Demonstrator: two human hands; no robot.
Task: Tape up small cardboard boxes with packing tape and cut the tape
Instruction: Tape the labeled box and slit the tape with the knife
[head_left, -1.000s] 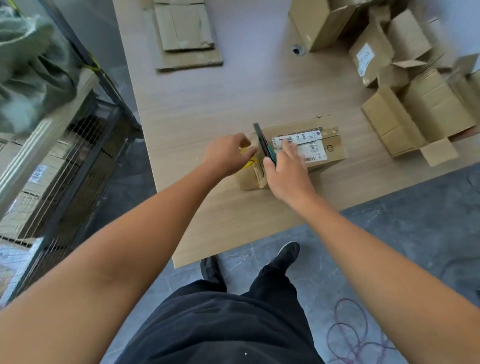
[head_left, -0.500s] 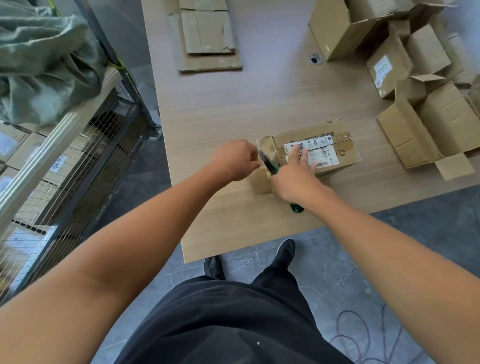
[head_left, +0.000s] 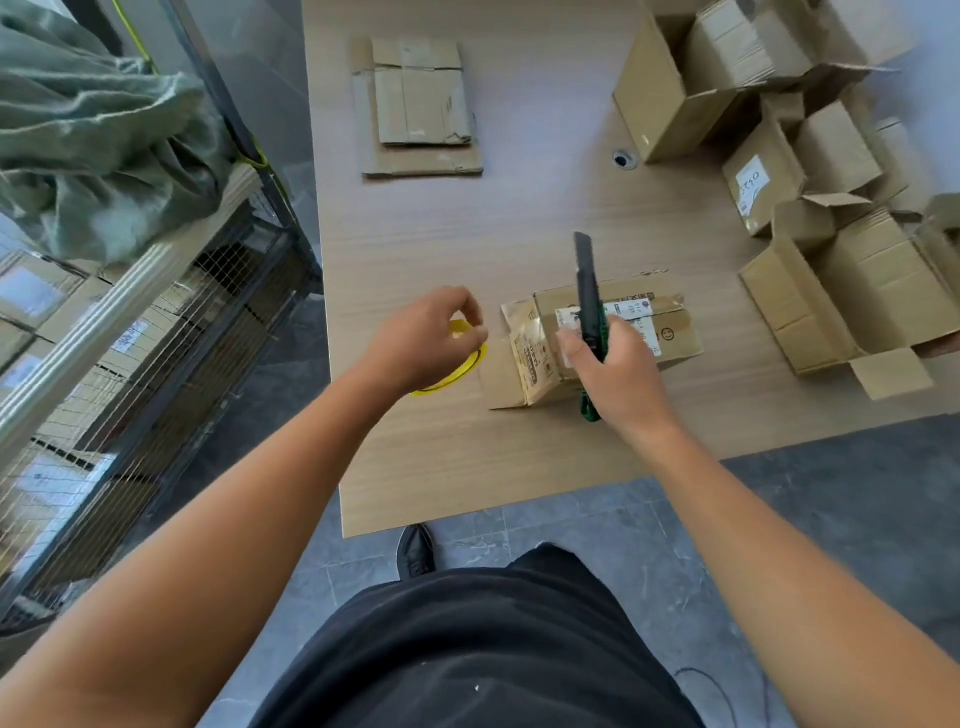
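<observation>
the table (head_left: 467, 234) bears a small box (head_left: 530, 348) near its front edge. left hand (head_left: 421, 345) curls round the rim of a yellow tape roll (head_left: 467, 364) lying just left of the box. right hand (head_left: 621, 376) grips a knife (head_left: 588, 291), pointing away over the box top.

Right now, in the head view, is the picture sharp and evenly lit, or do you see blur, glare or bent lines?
Head view, focus: soft overall; the label print on the small box is unreadable, and the left hand holding the yellow tape roll is smeared. Head view, light: the open boxes at upper right are washed out. Head view, lens: wide-angle, so the table edges lean.
</observation>
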